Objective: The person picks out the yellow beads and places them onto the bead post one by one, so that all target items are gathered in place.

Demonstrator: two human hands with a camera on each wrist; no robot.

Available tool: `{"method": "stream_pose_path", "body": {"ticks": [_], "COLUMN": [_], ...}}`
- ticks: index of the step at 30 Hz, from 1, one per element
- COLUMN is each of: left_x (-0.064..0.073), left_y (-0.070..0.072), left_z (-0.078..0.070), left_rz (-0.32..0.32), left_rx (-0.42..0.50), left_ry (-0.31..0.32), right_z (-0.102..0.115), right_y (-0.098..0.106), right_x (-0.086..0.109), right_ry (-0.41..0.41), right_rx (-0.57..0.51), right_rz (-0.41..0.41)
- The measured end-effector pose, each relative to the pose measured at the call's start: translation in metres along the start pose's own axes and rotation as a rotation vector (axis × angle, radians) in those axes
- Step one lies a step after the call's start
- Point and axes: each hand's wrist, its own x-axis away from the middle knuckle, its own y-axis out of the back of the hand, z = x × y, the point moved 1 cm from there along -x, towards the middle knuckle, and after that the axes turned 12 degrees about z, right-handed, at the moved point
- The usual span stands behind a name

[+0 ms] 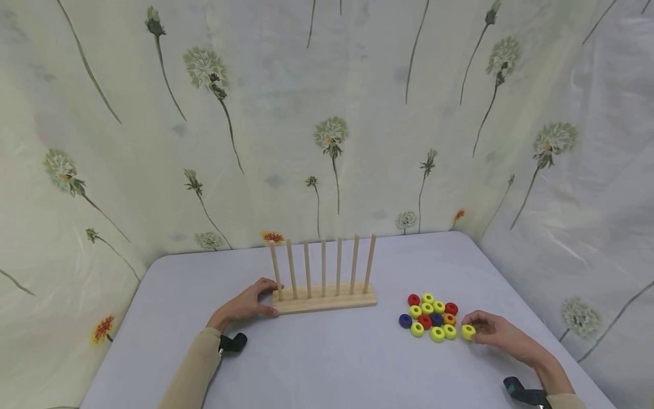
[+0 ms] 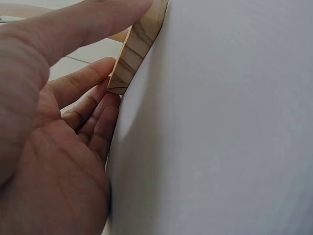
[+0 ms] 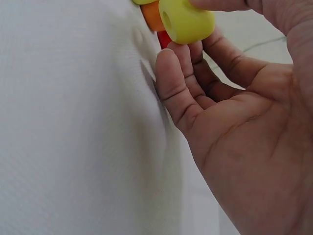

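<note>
A wooden peg rack [image 1: 327, 304] with a row of several upright bare pegs stands toward the back of the table. My left hand [image 1: 248, 301] holds the rack's left end, thumb at the front and fingers behind; the end face of its base [image 2: 131, 61] shows in the left wrist view. At the right, my right hand [image 1: 498, 335] pinches a yellow bead [image 1: 467, 332] between thumb and fingers. The hole in that yellow bead [image 3: 188, 22] is visible in the right wrist view. Left of this hand lies a group of yellow, red, blue and orange beads [image 1: 427, 309].
The table [image 1: 327, 363] has a pale cover with rounded back corners. A flower-patterned curtain [image 1: 276, 113] hangs behind it and along both sides. Black wrist-worn devices [image 1: 521, 392] sit by each forearm.
</note>
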Motion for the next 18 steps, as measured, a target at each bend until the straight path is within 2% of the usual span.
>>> {"method": "stream_pose_path", "body": {"ticks": [10,14,18], "left_x": [0.0,-0.001,-0.001], "left_y": [0.0,0.0,0.0], "left_z": [0.002,0.003,0.005], "left_rz": [0.005,0.009,0.008], "left_rx": [0.01,0.019,0.021], "left_ry": [0.01,0.007,0.002], "right_z": [0.001,0.006,0.012], "right_y": [0.011,0.015,0.017], "right_x": [0.001,0.003,0.003], "right_ry": [0.048,0.102,0.105], "right_rx": [-0.034,-0.036,-0.019], "right_rz": [-0.007,0.011,-0.002]}}
